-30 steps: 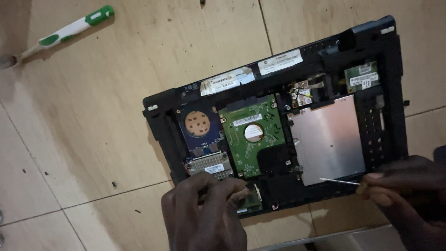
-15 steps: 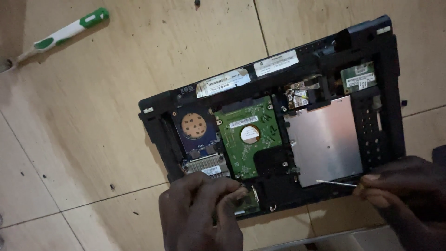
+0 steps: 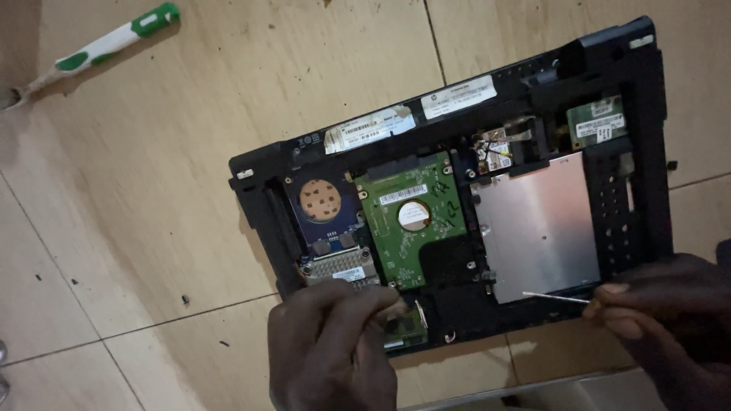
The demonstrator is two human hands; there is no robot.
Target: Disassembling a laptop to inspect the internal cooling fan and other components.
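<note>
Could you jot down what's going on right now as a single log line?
left hand: fingertips on opened laptop base near green hard drive board | right hand: holds thin screwdriver, tip over silver plate | toothbrush on floor

Single head-worn view, looking steeply down from above, close over an opened laptop base on tiled floor, both hands entering from the bottom edge, frame slightly tilted, no second view.

Black laptop base, green circuit board, green-and-white toothbrush.
</note>
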